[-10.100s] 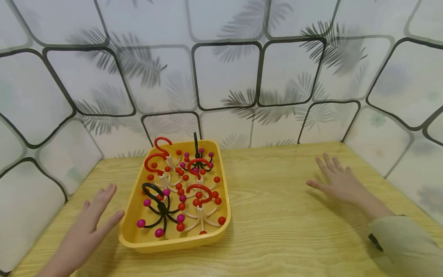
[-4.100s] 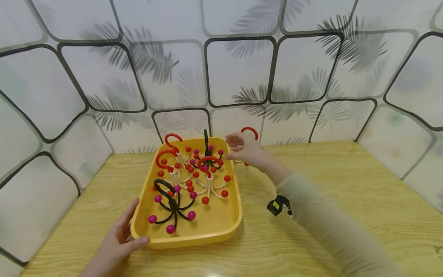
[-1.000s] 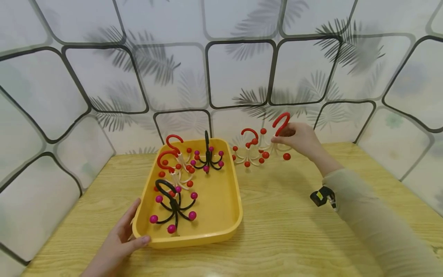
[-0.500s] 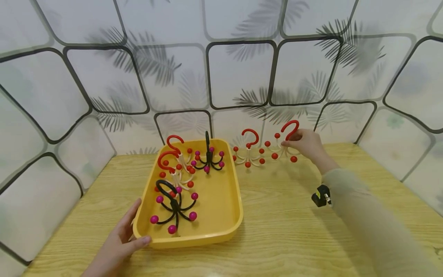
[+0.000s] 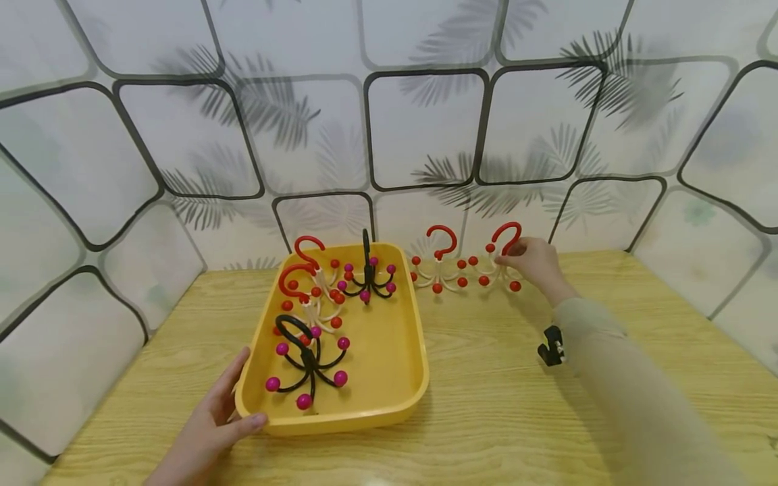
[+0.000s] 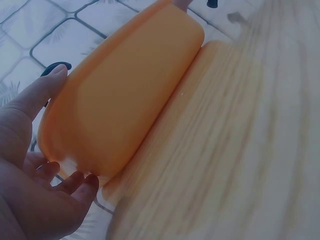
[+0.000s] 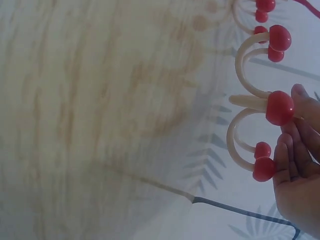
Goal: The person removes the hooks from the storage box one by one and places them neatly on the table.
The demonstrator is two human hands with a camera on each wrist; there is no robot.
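fingers (image 7: 283, 160) pinching curved red hook (image 5: 519, 233), smooth yellow tray (image 5: 383, 358), wood-grained table (image 5: 486, 398)

It's solid yellow on the tray (image 5: 383, 364) | black racks (image 5: 308, 361) flashing magenta balls (image 5: 340, 378) | cream racks (image 5: 438, 271) sporting red hooks (image 5: 454, 239), red balls (image 5: 462, 281) too | table (image 5: 486, 378) all yellowish wood grain | wall (image 5: 425, 121) pale, black-and-grey outlines (image 5: 425, 71), grey fern prints (image 5: 270, 104) | sleeve (image 5: 620, 378) plain beige!

1. My right wrist feed crops the right hand (image 5: 536, 262); there I can't see the held hanger's (image 7: 280, 108) hook.
2. Two red-hooked hangers (image 5: 305, 298), far left in the tray (image 5: 379, 347), partly hide each other.
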